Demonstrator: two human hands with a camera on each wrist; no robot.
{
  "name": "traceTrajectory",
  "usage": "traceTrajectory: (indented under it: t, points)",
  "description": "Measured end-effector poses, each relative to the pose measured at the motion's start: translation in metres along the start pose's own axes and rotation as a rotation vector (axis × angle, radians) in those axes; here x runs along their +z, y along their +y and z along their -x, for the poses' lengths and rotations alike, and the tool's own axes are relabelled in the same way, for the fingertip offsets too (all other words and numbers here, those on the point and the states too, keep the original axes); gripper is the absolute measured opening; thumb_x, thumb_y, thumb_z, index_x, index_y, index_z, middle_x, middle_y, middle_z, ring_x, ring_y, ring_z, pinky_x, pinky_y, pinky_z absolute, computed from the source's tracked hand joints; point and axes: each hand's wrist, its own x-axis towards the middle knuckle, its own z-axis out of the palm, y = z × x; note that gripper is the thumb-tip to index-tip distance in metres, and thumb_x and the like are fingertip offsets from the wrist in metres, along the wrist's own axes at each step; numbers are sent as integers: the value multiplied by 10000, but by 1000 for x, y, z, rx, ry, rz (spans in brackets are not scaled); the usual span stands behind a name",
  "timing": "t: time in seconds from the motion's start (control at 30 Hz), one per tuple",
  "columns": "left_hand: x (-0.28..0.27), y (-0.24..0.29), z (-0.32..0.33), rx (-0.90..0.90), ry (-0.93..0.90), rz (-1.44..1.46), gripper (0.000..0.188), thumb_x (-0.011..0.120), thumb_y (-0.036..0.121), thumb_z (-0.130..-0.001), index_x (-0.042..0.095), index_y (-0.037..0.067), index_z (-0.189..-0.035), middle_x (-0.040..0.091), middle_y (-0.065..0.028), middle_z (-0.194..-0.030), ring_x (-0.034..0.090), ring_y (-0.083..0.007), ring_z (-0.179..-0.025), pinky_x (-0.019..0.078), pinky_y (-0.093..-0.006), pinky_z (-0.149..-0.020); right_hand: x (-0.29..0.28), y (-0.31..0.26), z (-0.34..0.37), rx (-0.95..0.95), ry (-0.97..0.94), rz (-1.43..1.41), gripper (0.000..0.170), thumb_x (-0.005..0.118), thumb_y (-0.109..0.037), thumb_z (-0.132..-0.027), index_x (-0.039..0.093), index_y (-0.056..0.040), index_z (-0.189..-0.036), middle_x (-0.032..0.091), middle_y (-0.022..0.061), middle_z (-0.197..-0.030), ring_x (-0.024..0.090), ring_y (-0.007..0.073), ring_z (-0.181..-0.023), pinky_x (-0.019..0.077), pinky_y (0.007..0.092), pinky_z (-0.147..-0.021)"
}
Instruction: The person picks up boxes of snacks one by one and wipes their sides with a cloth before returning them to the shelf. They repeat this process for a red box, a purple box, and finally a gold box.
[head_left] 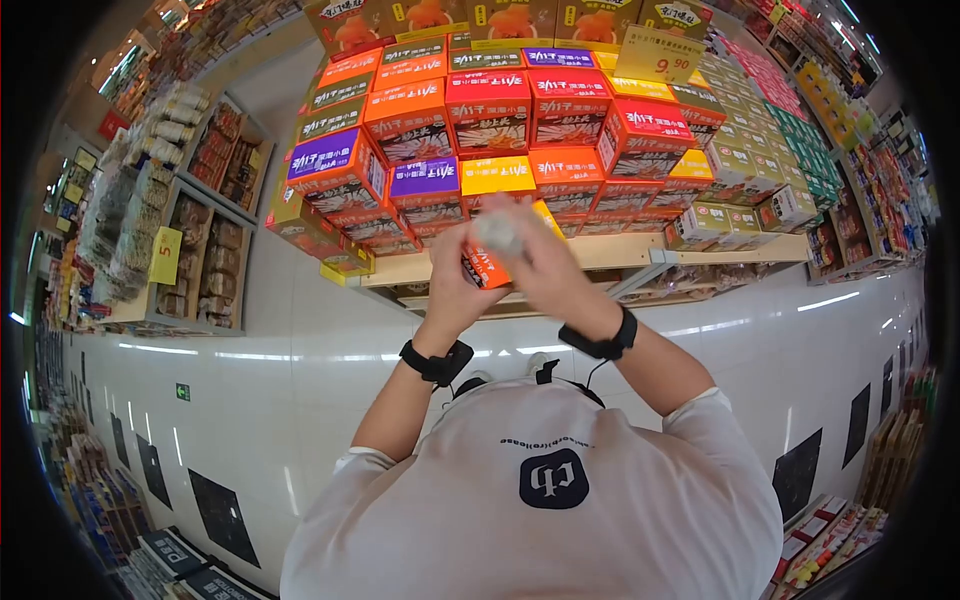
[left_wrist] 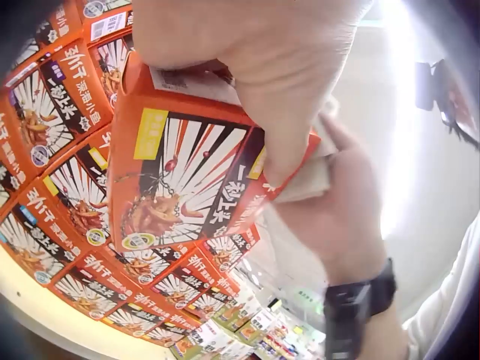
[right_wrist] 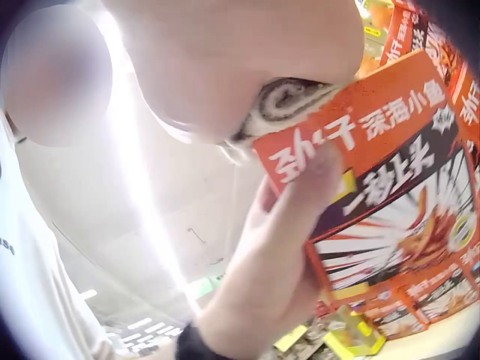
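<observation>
Far left, a yellow price card point(head_left: 165, 256) hangs at a side rack point(head_left: 180, 190). The left hand point(head_left: 452, 285) grips an orange fish-snack box point(left_wrist: 180, 180), held before the stacked boxes point(head_left: 570, 105). The right hand point(head_left: 555, 270), fingers curled round a pale roll point(right_wrist: 289, 99), holds it at the box's end. Caution: excess pressure could twist the box loose or dent it. The stack and wooden shelf edge point(head_left: 735, 249) restrict forward clearance.

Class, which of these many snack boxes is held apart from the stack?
The orange box gripped by the left hand; the other boxes sit stacked together on the display.
</observation>
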Motion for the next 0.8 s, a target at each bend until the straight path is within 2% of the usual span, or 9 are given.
traceTrajectory:
  t: [0.07,0.2,0.27,0.33,0.4,0.5,0.63,0.73,0.8]
  points:
    - [-5,11,-2,26,-19,-78,835,953,203,-601,523,80,-1306,577,-108,-1226,538,-310,-1116,415,-436,-999,2,-17,7,-343,-54,211,398,576,-172,-1032,515,14,-1378,581,172,-1398,520,283,-1357,348,391,-1160]
    - [-2,7,3,18,-15,-43,846,935,85,-630,464,63,-1332,527,-91,-1270,543,-229,-1192,443,-378,-1051,-15,53,-7,143,67,-160,441,569,-162,-1031,480,11,-1427,541,171,-1460,476,291,-1402,300,393,-1198]
    - [-2,7,0,-4,-11,-31,828,936,102,-628,480,61,-1318,538,-98,-1262,545,-235,-1186,445,-376,-1036,-8,6,3,130,-12,-94,438,565,-144,-1025,482,14,-1426,523,177,-1483,421,314,-1448,271,400,-1211]
    - [-3,4,0,61,-102,-99,788,932,176,-611,533,79,-1283,590,-122,-1199,536,-313,-1134,395,-443,-999,3,-19,20,-295,-54,179,369,572,-82,-960,544,0,-1319,581,237,-1380,456,398,-1400,310,480,-1181]
    - [1,5,6,25,-105,-79,804,941,189,-617,530,72,-1298,589,-122,-1218,536,-315,-1159,412,-443,-1015,0,7,18,-292,-69,178,402,551,-64,-942,542,-33,-1342,553,237,-1428,411,407,-1435,277,497,-1200]
    - [11,-6,14,-143,-37,107,848,947,188,-614,510,58,-1329,570,-130,-1283,531,-327,-1197,427,-435,-1053,-6,49,10,36,38,153,469,569,-60,-889,539,-31,-1355,492,206,-1501,389,415,-1446,268,500,-1209]
    - [8,-12,16,-127,-77,3,863,954,190,-615,504,61,-1341,554,-139,-1316,535,-326,-1194,442,-431,-1035,6,6,26,-219,-110,133,418,604,-114,-946,546,-28,-1351,516,216,-1470,417,416,-1427,308,472,-1191]
    - [8,-9,15,-119,-127,-98,869,957,193,-614,503,63,-1344,549,-147,-1325,533,-325,-1203,452,-431,-1028,0,53,19,-68,51,64,506,612,-80,-914,502,-18,-1404,510,203,-1480,411,388,-1437,279,485,-1212]
    - [10,-19,17,-169,-105,58,913,937,108,-645,432,26,-1401,532,-119,-1314,547,-210,-1221,460,-361,-1056,1,62,19,-50,89,87,525,614,-77,-913,493,-14,-1420,501,202,-1490,407,386,-1440,266,489,-1219]
